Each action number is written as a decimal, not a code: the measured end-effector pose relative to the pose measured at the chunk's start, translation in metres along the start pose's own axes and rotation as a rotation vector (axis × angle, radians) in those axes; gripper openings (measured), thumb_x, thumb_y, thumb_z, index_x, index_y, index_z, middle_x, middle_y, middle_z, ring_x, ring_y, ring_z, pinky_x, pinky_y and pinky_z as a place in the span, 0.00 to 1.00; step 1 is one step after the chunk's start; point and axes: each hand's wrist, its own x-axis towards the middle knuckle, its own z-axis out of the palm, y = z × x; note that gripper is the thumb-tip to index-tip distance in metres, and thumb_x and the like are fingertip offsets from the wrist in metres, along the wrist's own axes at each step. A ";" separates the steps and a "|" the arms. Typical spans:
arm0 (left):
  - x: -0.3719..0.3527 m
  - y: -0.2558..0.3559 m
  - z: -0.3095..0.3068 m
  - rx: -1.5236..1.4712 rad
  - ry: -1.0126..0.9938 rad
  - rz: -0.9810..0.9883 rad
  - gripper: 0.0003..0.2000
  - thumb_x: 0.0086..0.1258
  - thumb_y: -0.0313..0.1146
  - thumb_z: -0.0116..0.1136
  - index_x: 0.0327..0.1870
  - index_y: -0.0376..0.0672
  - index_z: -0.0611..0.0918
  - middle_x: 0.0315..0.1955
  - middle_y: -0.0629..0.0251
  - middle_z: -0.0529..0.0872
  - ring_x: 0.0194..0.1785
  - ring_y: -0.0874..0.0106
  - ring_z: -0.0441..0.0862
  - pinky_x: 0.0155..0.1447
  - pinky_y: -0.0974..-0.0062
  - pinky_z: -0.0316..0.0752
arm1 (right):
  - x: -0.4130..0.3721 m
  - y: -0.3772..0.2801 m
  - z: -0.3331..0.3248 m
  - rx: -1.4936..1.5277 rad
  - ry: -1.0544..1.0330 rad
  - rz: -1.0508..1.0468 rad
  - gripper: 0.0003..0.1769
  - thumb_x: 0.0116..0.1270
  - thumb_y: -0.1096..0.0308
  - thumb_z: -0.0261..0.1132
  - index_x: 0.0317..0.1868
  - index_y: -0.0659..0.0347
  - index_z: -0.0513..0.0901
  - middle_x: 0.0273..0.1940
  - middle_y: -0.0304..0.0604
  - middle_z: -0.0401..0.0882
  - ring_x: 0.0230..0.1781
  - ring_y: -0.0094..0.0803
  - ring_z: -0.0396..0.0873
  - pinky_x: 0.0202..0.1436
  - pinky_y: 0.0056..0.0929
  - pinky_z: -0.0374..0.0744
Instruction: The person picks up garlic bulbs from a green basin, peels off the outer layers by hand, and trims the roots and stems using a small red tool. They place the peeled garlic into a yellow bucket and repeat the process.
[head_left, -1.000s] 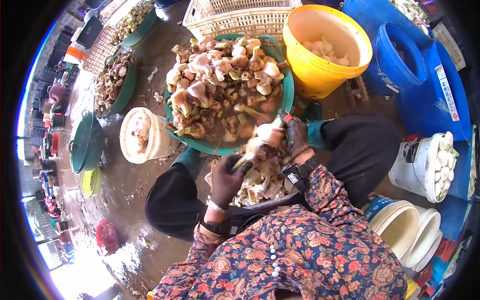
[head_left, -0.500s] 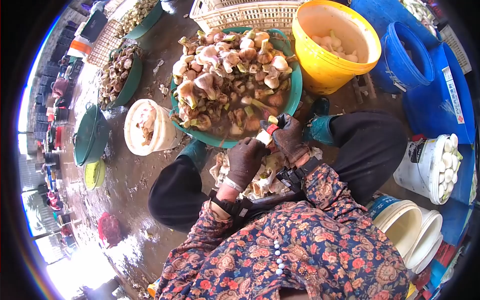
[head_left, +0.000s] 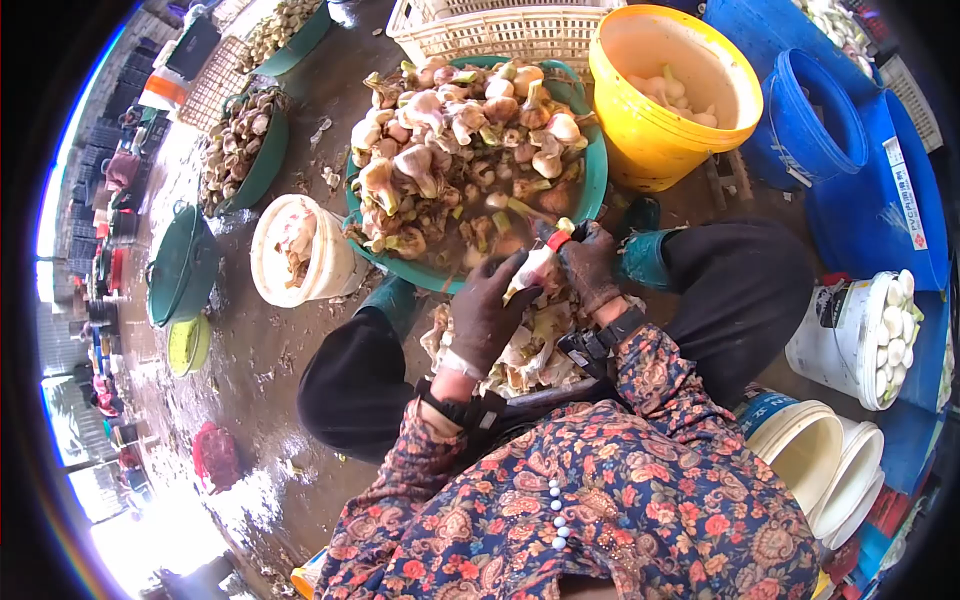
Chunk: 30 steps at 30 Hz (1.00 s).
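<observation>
Both my hands wear dark, stained gloves and meet in front of my knees. My left hand (head_left: 487, 312) curves around the lower side of a whitish-purple garlic bulb (head_left: 541, 268), thumb and fingers on either side. My right hand (head_left: 590, 268) is closed at its stem end, where a red band shows by the thumb and a pale green tip sticks out beyond. Just past my hands stands a green tub (head_left: 597, 180) heaped with untrimmed garlic (head_left: 420, 170) in brown water. Beneath my hands lies a pile of garlic skins (head_left: 530, 355).
A yellow bucket (head_left: 625, 135) with peeled bulbs stands at the far right of the tub. A white bucket (head_left: 335, 265) with skins is on its left. White bulbs fill another bucket (head_left: 835, 345) by my right knee. Blue tubs (head_left: 905, 200) line the right side; skins litter the wet floor (head_left: 270, 400).
My left hand has opened somewhat and shifted slightly back around the bulb, exposing more of it. My right hand has moved a little to the right and tilted the stem end.
</observation>
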 end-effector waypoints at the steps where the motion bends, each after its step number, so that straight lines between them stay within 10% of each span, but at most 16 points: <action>1: 0.006 0.000 0.002 0.080 -0.009 0.106 0.10 0.52 0.36 0.68 0.34 0.47 0.82 0.32 0.62 0.81 0.29 0.63 0.80 0.32 0.70 0.75 | 0.001 0.002 0.000 0.000 0.003 -0.004 0.18 0.51 0.64 0.76 0.29 0.64 0.75 0.24 0.32 0.74 0.22 0.16 0.67 0.24 0.19 0.68; 9: -0.036 -0.034 0.036 0.210 -0.523 0.122 0.07 0.58 0.37 0.60 0.34 0.46 0.80 0.29 0.58 0.81 0.30 0.56 0.80 0.31 0.61 0.73 | -0.003 -0.009 0.000 -0.005 0.055 0.004 0.16 0.52 0.63 0.75 0.27 0.64 0.76 0.24 0.33 0.75 0.23 0.18 0.68 0.24 0.22 0.69; 13: -0.030 -0.004 0.015 -0.025 -0.185 -0.192 0.19 0.55 0.37 0.68 0.44 0.40 0.76 0.37 0.55 0.79 0.38 0.58 0.80 0.41 0.62 0.75 | -0.002 -0.005 0.002 -0.029 0.035 -0.075 0.16 0.52 0.63 0.74 0.26 0.65 0.77 0.25 0.33 0.75 0.23 0.18 0.68 0.26 0.23 0.70; 15: -0.005 0.011 0.003 0.049 0.050 0.032 0.28 0.50 0.37 0.72 0.51 0.38 0.72 0.41 0.53 0.78 0.43 0.56 0.79 0.46 0.68 0.75 | 0.000 0.005 0.002 -0.065 -0.006 0.006 0.16 0.53 0.62 0.74 0.26 0.65 0.77 0.26 0.33 0.76 0.24 0.17 0.68 0.26 0.21 0.69; 19: 0.000 -0.016 0.013 -0.095 -0.269 -0.011 0.35 0.49 0.36 0.73 0.58 0.37 0.67 0.44 0.53 0.78 0.48 0.61 0.78 0.52 0.72 0.74 | 0.000 -0.009 0.002 0.102 -0.169 0.254 0.16 0.59 0.61 0.69 0.37 0.66 0.80 0.28 0.33 0.77 0.27 0.16 0.70 0.29 0.20 0.70; 22: -0.003 -0.017 0.005 -0.983 -0.345 -0.512 0.37 0.48 0.34 0.74 0.60 0.35 0.68 0.47 0.60 0.77 0.51 0.71 0.75 0.55 0.72 0.72 | -0.002 -0.019 -0.005 0.131 -0.578 0.270 0.10 0.65 0.65 0.63 0.40 0.63 0.81 0.33 0.31 0.78 0.33 0.17 0.72 0.37 0.18 0.72; 25: 0.004 -0.017 -0.007 -0.547 -0.294 -0.133 0.34 0.46 0.34 0.75 0.57 0.36 0.71 0.47 0.59 0.78 0.51 0.68 0.76 0.56 0.71 0.71 | 0.000 -0.013 -0.005 0.096 -0.603 0.140 0.11 0.64 0.66 0.63 0.42 0.65 0.81 0.33 0.32 0.78 0.34 0.17 0.73 0.39 0.19 0.73; 30: 0.000 -0.006 -0.007 -0.339 -0.174 -0.065 0.35 0.39 0.36 0.77 0.53 0.38 0.74 0.49 0.53 0.77 0.52 0.57 0.76 0.58 0.67 0.70 | -0.004 -0.014 -0.001 0.108 -0.554 0.098 0.10 0.64 0.67 0.63 0.40 0.66 0.81 0.33 0.32 0.78 0.33 0.17 0.72 0.38 0.18 0.73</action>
